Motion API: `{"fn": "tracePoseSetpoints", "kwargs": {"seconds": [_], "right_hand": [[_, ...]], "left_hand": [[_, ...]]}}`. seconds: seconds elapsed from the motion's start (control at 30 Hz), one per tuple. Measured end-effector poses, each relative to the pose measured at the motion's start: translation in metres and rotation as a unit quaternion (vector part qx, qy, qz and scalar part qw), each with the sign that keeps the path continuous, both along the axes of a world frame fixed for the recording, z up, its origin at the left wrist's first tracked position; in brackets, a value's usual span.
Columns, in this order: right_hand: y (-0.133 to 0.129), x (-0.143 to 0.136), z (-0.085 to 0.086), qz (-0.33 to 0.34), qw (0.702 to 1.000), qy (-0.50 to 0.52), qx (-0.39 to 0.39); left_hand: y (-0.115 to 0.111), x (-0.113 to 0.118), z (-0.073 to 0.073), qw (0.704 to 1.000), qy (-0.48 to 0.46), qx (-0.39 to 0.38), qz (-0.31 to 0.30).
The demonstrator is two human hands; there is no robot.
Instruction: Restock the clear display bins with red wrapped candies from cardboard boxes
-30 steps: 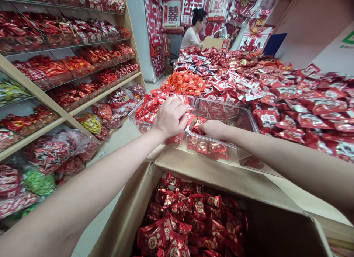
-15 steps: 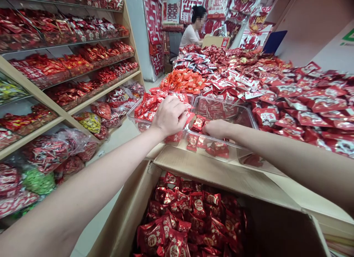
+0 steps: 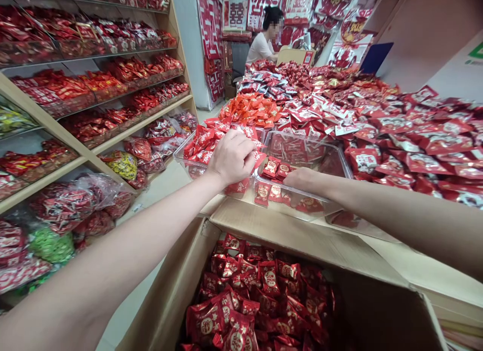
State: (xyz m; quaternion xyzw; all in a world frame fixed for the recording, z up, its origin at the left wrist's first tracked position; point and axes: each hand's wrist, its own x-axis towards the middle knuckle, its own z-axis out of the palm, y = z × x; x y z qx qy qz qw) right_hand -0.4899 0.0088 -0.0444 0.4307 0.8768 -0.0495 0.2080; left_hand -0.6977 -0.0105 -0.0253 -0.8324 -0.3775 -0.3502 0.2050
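My left hand (image 3: pixel 233 157) is curled palm down over the near right side of a clear bin of bright red wrapped sweets (image 3: pixel 202 145). Its fingertips are hidden, so what they grip does not show. Beside that bin stands a second clear plastic bin (image 3: pixel 341 162). My right hand (image 3: pixel 305 180) reaches down inside it, touching a small cluster of dark red wrapped candies (image 3: pixel 277 168) at its left end; the fingers are out of sight. Below both hands is an open cardboard box (image 3: pixel 294 230), partly filled with similar gold-printed red candies (image 3: pixel 269 278).
Heaps of red packets (image 3: pixel 411 154) and orange-red packets (image 3: pixel 251 109) cover the table behind and to the right. Stocked shelves (image 3: pixel 132 54) line the left, with bagged sweets (image 3: pixel 64 205) low down. A person (image 3: pixel 260 46) sits at the far end.
My right hand has shifted slightly right inside the bin, and more of the candies at its left end show. My left hand stays where it was.
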Motion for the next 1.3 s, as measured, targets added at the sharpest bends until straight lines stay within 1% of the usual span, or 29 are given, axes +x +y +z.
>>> {"fn": "tracePoseSetpoints", "kwargs": {"seconds": [0.1, 0.2, 0.27, 0.33, 0.4, 0.5, 0.6, 0.67, 0.73, 0.8, 0.9, 0.97, 1.07, 1.3], "right_hand": [[0.008, 0.000, 0.000, 0.027, 0.997, -0.070, -0.015], [0.011, 0.004, 0.005, -0.001, 0.993, -0.115, -0.029], [0.009, 0.007, 0.007, -0.017, 0.987, -0.144, -0.064], [0.006, 0.011, 0.006, -0.023, 0.982, -0.153, -0.105], [0.004, 0.012, 0.003, -0.026, 0.981, -0.150, -0.116], [0.004, 0.011, 0.001, -0.028, 0.987, -0.147, -0.062], [0.008, 0.005, 0.005, -0.022, 0.989, -0.148, -0.015], [0.011, -0.002, 0.010, 0.002, 0.993, -0.118, -0.003], [0.014, -0.011, 0.011, 0.032, 0.998, -0.063, 0.003], [0.015, -0.022, 0.006, 0.055, 0.998, -0.017, 0.002], [0.014, -0.034, -0.005, 0.072, 0.997, 0.009, -0.008], [0.014, -0.037, -0.012, 0.069, 0.997, 0.017, -0.002], [0.014, -0.036, -0.016, 0.058, 0.998, 0.021, 0.018], [0.021, -0.025, -0.013, 0.022, 0.998, 0.034, 0.054]], "left_hand": [[0.000, 0.000, 0.000, 1.000, 0.001, -0.001, 0.004], [-0.001, 0.001, 0.000, 1.000, 0.000, -0.003, 0.006], [-0.001, 0.001, 0.000, 1.000, -0.002, -0.006, 0.004], [-0.001, 0.001, 0.000, 1.000, -0.005, -0.009, 0.001], [-0.001, 0.001, 0.000, 1.000, -0.008, -0.008, -0.002], [-0.001, 0.001, 0.000, 1.000, -0.005, 0.000, -0.003], [-0.002, 0.001, 0.000, 1.000, -0.004, -0.007, 0.000], [-0.002, 0.001, 0.000, 1.000, -0.004, -0.013, 0.000], [-0.002, 0.001, 0.000, 1.000, -0.005, -0.014, 0.001], [-0.002, 0.001, 0.000, 1.000, -0.003, -0.012, 0.001], [-0.002, 0.001, 0.000, 1.000, -0.002, -0.012, 0.004], [-0.002, 0.001, 0.000, 1.000, -0.002, -0.015, 0.009], [-0.002, 0.001, 0.000, 1.000, 0.001, -0.014, 0.011], [-0.002, 0.001, 0.000, 1.000, -0.002, -0.010, 0.011]]}}
